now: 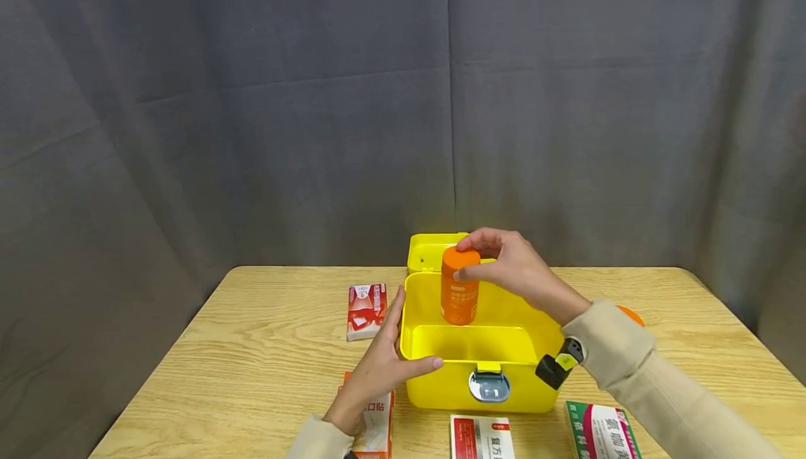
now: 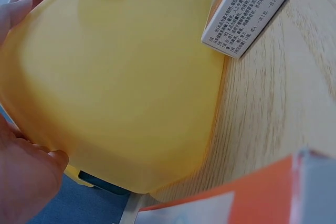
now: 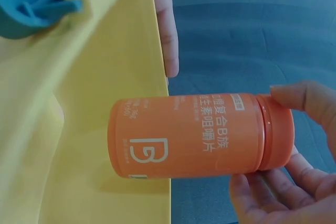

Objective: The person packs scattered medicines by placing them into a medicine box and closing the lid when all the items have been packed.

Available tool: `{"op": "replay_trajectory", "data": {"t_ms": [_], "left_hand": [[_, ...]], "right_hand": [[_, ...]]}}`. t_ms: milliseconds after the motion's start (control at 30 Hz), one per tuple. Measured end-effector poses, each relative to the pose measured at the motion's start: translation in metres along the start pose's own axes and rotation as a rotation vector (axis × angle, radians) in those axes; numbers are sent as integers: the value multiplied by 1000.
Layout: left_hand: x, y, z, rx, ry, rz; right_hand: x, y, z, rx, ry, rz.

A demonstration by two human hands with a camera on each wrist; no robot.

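Observation:
My right hand [image 1: 510, 263] pinches the lid of an orange pill bottle [image 1: 460, 294] between thumb and fingers. The bottle hangs upright over the inside of an open yellow case [image 1: 481, 389]. White lettering and a large "B" mark its side in the right wrist view. At the case's left side, my left hand [image 1: 384, 364] rests with straight fingers along the outer wall, its thumb lying across the front rim. The yellow wall [image 2: 131, 77] fills much of the left wrist view.
Left of the case lies a red medicine box [image 1: 366, 312]. An orange-and-white box [image 1: 378, 427] is partly under my left wrist. In front are a red-and-white box [image 1: 481, 438] and a green-and-white box [image 1: 603, 431]. An orange object [image 1: 632, 315] shows behind my right sleeve.

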State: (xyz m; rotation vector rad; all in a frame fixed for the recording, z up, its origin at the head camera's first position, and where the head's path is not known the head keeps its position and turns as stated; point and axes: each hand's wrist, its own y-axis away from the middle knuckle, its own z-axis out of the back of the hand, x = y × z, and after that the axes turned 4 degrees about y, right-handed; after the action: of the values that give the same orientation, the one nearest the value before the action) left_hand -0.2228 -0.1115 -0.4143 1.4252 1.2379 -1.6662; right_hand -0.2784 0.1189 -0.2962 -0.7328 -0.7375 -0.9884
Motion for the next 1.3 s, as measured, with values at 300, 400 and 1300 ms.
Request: {"op": "replay_trajectory", "data": {"t_ms": [300, 400, 1300], "left_hand": [[-2, -1, -4, 6, 9, -2], [-2, -1, -4, 13, 13, -6], [-6, 5, -6, 17, -20, -6]], "right_hand": [[-2, -7, 2, 64, -7, 46], [-3, -11, 1, 99, -10, 65], [-15, -34, -5, 405, -59, 186]]}}
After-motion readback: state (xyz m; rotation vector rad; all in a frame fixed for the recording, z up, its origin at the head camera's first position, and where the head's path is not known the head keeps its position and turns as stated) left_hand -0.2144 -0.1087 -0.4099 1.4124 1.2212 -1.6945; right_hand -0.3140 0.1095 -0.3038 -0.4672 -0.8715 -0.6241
